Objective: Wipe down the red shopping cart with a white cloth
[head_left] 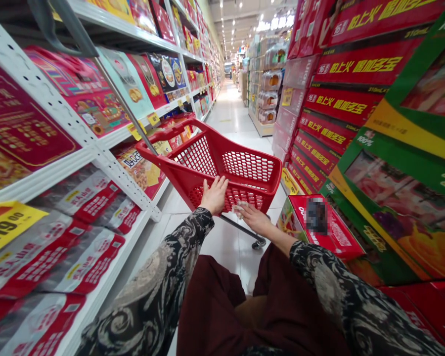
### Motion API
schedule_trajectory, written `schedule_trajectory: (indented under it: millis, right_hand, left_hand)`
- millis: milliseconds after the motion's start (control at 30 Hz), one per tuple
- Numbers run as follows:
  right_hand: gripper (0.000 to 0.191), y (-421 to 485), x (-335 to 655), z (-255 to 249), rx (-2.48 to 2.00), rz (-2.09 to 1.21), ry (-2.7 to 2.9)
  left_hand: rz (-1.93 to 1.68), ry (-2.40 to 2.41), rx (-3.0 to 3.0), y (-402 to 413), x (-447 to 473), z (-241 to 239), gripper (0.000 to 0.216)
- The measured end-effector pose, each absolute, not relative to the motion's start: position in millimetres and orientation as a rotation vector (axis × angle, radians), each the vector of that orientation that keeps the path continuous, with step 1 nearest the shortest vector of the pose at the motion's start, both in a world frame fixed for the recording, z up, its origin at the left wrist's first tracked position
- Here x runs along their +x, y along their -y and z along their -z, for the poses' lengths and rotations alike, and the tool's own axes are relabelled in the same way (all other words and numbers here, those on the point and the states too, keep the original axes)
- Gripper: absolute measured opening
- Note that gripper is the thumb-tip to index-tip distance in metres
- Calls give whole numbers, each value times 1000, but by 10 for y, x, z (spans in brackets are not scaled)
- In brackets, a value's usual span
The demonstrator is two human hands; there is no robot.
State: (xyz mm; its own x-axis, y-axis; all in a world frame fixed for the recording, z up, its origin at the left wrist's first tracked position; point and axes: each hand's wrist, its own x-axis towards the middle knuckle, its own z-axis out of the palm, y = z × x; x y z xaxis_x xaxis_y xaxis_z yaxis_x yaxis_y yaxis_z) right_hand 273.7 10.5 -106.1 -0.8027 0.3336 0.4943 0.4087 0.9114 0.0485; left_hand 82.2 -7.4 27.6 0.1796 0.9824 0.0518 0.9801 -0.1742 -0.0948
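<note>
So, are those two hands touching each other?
Apart. The head view shows a strip of the red cart between the left hand and the right hand.

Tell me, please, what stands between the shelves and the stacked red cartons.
The head view shows a red shopping cart there, with left hand and right hand at its side.

Bright overhead light comes from ceiling lamps (241, 5) at 12 o'clock, glare on floor (229, 91), wide-angle stretch toward 3 and 9 o'clock edges, slight blur, pixelated patch (317, 216) at 4 o'clock.
</note>
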Motion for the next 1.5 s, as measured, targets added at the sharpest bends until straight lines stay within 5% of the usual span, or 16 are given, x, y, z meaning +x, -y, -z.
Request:
schedule_trajectory:
  millis: [233, 567, 867, 1333, 1500]
  right_hand:
    - [33, -265, 2498, 562, -511, 356, 2403]
    - [38, -125, 2671, 1197, -521, 267, 2687]
    - [35, -321, 2812, 593, -513, 438, 2412]
    - [38, -166, 2721, 1124, -557, 237, 2638]
    - [39, -193, 2550, 761, -397, 292, 2561]
  left_hand:
    - [-16, 2030, -2172, 50, 586, -301, 64]
    - [-56, 1956, -2226, 57, 555, -323, 64]
    - [-40, 2030, -2086, -5, 295, -419, 65]
    - [-33, 1916, -2203, 149, 383, -470, 66]
    - [1, 1979, -2050, 170, 234, -508, 69]
